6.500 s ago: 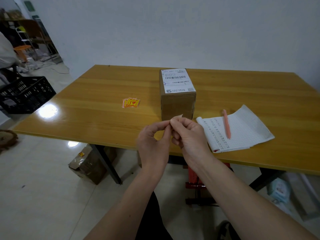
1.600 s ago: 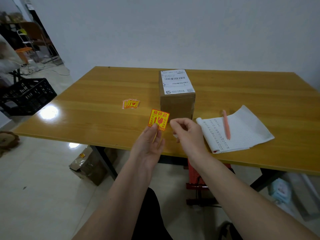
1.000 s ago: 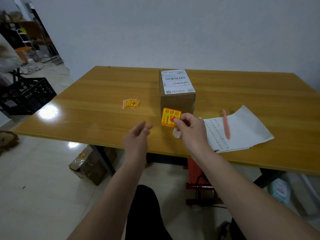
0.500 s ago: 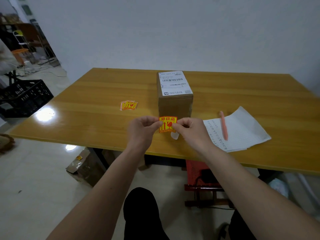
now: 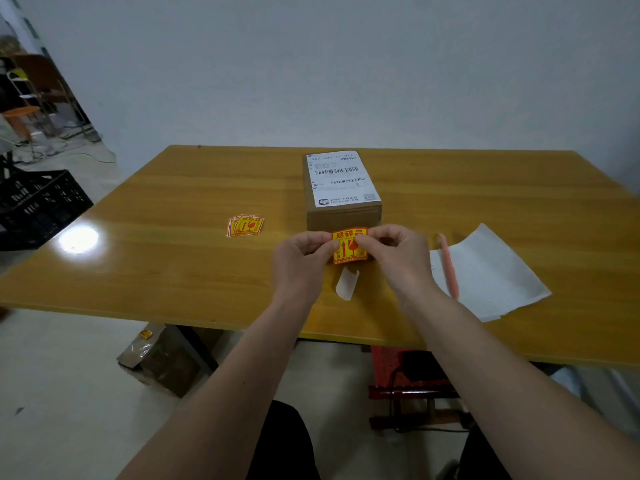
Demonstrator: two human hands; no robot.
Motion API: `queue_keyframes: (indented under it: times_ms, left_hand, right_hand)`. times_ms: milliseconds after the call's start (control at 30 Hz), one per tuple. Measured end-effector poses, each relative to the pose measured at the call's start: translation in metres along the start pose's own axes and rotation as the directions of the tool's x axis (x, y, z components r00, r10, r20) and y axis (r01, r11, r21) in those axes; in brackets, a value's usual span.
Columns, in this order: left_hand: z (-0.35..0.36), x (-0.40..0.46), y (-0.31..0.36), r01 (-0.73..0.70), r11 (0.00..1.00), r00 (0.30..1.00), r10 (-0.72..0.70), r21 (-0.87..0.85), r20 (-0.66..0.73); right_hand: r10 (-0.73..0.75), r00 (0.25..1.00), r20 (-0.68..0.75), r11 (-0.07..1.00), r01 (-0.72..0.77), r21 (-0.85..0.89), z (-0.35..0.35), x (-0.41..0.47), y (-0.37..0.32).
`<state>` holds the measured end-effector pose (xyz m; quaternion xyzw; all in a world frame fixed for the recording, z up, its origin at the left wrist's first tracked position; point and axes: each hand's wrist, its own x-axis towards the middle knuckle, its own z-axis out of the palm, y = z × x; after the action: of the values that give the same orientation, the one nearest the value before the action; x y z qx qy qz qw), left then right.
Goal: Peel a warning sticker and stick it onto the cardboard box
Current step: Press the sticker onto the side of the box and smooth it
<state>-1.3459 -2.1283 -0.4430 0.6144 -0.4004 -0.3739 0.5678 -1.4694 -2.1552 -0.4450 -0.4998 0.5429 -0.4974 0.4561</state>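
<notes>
Here both hands, left [image 5: 300, 258] and right [image 5: 398, 252], pinch the warning sticker [image 5: 349, 249] before the cardboard box [image 5: 341, 188]

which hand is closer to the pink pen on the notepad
Right. The right hand pinches the sticker just left of the pink pen. The left hand holds the sticker's other edge, farther from the pen.

Packing or storage room suggested: labelled parcel [image 5: 343, 195] on bare worktop [image 5: 173, 265], black crate [image 5: 38, 206], cartons on floor [image 5: 162, 358]
</notes>
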Motion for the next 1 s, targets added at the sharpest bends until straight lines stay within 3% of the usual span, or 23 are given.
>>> queue_keyframes:
  times_ms: [100, 233, 300, 400, 467, 533, 633, 1000]
  left_hand:
    - [0.004, 0.007, 0.000, -0.027, 0.999, 0.997, 0.029, 0.041, -0.066]
    - [0.007, 0.015, -0.006, -0.057, 0.994, 0.957, 0.080, 0.090, -0.278]
    - [0.006, 0.020, -0.009, -0.170, 0.959, 0.912, 0.241, 0.227, -0.332]
    - [0.006, 0.028, -0.012, -0.397, 0.760, 0.810, 0.553, 0.514, -0.194]
    - [0.009, 0.036, -0.014, -0.468, 0.624, 0.784, 0.620, 0.626, -0.031]
    - [0.011, 0.043, -0.016, -0.483, 0.567, 0.808, 0.582, 0.667, 0.090]
    - [0.008, 0.052, -0.022, -0.484, 0.581, 0.836, 0.529, 0.654, 0.149]
    - [0.006, 0.056, -0.021, -0.485, 0.628, 0.845, 0.517, 0.609, 0.139]
  right_hand:
    - [0.000, 1.000, -0.018, 1.000, 0.000, 0.013, 0.002, 0.010, 0.001]
    - [-0.037, 0.997, -0.064, 0.999, 0.036, -0.008, 0.009, 0.018, 0.004]
    - [-0.053, 0.994, -0.098, 0.999, 0.052, -0.014, 0.007, 0.023, 0.005]
    - [-0.068, 0.995, -0.074, 0.997, 0.066, -0.026, 0.002, 0.026, 0.005]
    - [-0.058, 0.998, -0.040, 0.998, 0.057, -0.023, 0.001, 0.027, 0.004]
    - [-0.046, 0.999, -0.016, 0.999, 0.046, -0.015, 0.003, 0.027, 0.003]
    - [-0.047, 0.999, -0.014, 0.999, 0.047, -0.002, 0.006, 0.030, 0.003]
    - [-0.021, 0.999, -0.030, 1.000, 0.021, 0.008, 0.008, 0.035, 0.008]
